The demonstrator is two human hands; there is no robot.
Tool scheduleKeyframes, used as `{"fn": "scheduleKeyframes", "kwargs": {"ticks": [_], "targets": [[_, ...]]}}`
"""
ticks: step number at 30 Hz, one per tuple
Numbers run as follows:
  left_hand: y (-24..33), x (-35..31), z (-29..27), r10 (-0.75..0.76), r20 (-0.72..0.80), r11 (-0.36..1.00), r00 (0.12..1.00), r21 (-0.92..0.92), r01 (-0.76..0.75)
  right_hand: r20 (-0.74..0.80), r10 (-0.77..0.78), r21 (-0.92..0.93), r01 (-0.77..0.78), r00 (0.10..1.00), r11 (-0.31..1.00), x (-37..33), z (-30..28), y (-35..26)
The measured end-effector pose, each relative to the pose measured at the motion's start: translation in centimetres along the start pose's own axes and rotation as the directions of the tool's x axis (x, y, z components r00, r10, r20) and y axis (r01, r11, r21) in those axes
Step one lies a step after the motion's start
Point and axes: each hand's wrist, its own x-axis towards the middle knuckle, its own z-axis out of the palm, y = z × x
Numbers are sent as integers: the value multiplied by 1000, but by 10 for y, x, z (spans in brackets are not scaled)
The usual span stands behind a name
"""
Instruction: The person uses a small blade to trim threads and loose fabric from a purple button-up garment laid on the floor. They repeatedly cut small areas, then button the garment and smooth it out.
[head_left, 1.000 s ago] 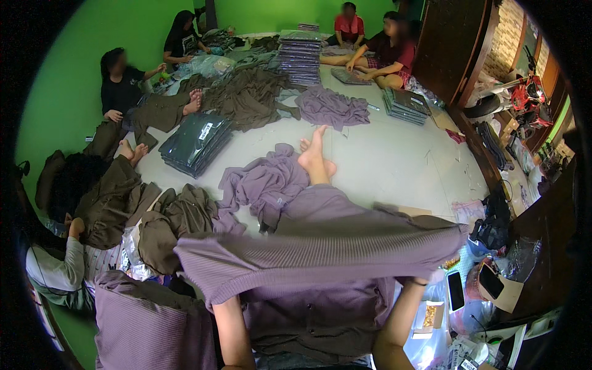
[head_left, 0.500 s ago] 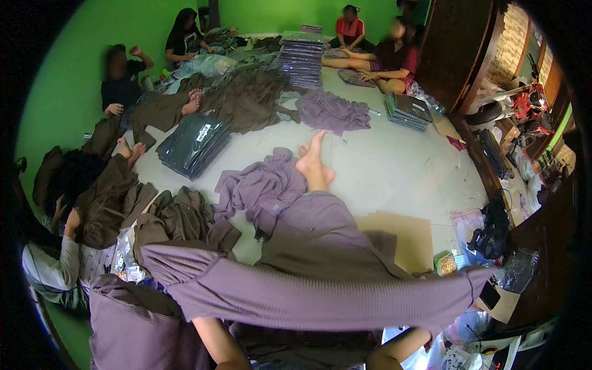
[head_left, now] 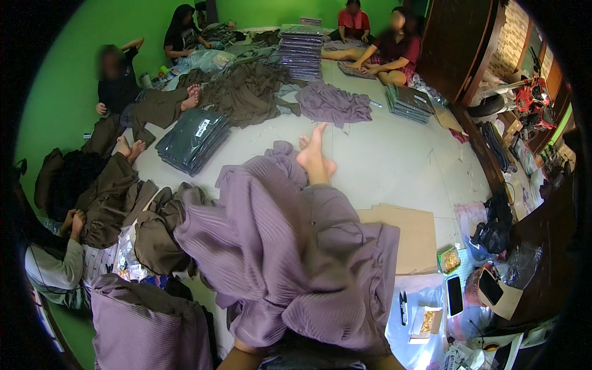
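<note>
- Cloth (head_left: 253, 216) (mauve, ribbed): bunched in loose folds across my lap and leg. My foot (head_left: 314, 161) sticks out past its far edge.
- Left forearm (head_left: 242, 357) runs in under the near edge of the cloth. Left hand is covered, so I can't tell whether its fingers are apart, together or clamped on fabric.
- Right forearm (head_left: 383, 362) only just shows at the near edge of the cloth. Right hand is hidden too; can't tell about those fingers either.
- Step in hand, my read: handling the cloth from underneath, while it's heaped, not flat.
- Next move, I'd say, calls for finding an edge in those folds and a sure hold on it (the folds could easily mask a seam).
- Right of the cloth: board (head_left: 404, 237) just beside it; nearer me, a cutter (head_left: 403, 308) (looks like one), box (head_left: 426, 323) of gold bits, phone (head_left: 455, 295).
- Left of the cloth: brown pile (head_left: 159, 237) just beside; nearer me, mauve pile (head_left: 145, 327).
- Beyond the cloth, leftward: bagged stack (head_left: 192, 145).
</note>
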Motion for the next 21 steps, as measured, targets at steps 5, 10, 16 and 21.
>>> {"fn": "scheduleKeyframes", "kwargs": {"ticks": [5, 10, 16, 21], "targets": [[11, -6, -15, -41, -74, 996, 996, -85, 35, -21, 36, 4, -36, 999, 999, -3, -3, 6], [42, 19, -4, 28, -204, 976, 979, -206, -71, -29, 64, 15, -63, 998, 998, -9, -6, 12], [110, 96, 40, 100, -490, 833, 866, -435, -342, -51, 88, 31, -87, 995, 996, -6, -10, 14], [148, 144, 57, 70, -697, 739, 714, -444, -507, -64, 104, 39, -101, 993, 994, -6, -12, 14]]}}
